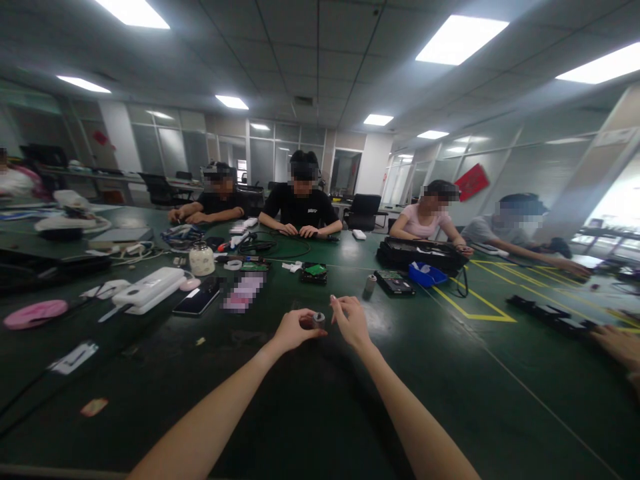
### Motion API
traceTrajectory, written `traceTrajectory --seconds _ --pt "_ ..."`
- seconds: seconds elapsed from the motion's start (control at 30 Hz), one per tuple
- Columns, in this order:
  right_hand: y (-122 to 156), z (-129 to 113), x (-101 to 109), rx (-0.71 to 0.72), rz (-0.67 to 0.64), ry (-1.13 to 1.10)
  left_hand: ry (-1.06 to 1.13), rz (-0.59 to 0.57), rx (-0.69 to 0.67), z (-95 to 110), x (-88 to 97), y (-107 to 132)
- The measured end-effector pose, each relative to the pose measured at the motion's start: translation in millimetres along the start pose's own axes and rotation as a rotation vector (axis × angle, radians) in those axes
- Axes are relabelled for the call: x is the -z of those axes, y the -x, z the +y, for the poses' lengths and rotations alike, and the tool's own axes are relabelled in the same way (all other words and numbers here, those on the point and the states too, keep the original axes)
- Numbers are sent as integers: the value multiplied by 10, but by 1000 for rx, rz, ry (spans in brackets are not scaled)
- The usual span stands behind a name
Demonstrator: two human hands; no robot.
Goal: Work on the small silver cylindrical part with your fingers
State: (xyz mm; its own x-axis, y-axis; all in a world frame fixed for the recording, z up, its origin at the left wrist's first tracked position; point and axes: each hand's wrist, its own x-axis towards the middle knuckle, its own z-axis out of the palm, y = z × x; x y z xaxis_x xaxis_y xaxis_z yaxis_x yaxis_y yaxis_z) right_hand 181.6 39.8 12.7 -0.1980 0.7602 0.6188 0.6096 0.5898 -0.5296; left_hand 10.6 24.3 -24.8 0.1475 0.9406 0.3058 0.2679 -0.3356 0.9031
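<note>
My left hand (294, 329) is closed in a pinch around a small grey cylindrical part (319, 320), held just above the dark green table (310, 400). My right hand (351, 321) is right beside it, fingers curled near the part's top; I cannot see whether it grips anything. Both forearms reach in from the bottom edge. Farther out on the table stand a small grey cylinder (369, 285), a hard drive (395, 283) and a green circuit board (315, 271).
To my left lie a black phone (199, 297), a white power strip (149, 288), a pink disc (35, 313) and a white jar (201, 259). A blue tray (427, 273) and a black case (420, 253) sit right of centre. Several people sit around the far side. Another person's hand (617, 343) is at the right edge.
</note>
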Motion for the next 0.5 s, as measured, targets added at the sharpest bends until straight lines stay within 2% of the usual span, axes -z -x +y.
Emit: traceTrajectory --seconds 0.07,0.13,0.33,0.5 --pt "-13 -1 4 -38 78 -117 -13 -1 -3 -9 2 -2" --pt "-12 -22 -1 -74 89 -246 -19 -4 -7 -24 5 -5" --pt "33 -136 -49 -114 -117 -512 4 -4 24 -27 -2 -10" --pt "30 -96 -60 -103 -95 -466 25 9 36 15 -11 0"
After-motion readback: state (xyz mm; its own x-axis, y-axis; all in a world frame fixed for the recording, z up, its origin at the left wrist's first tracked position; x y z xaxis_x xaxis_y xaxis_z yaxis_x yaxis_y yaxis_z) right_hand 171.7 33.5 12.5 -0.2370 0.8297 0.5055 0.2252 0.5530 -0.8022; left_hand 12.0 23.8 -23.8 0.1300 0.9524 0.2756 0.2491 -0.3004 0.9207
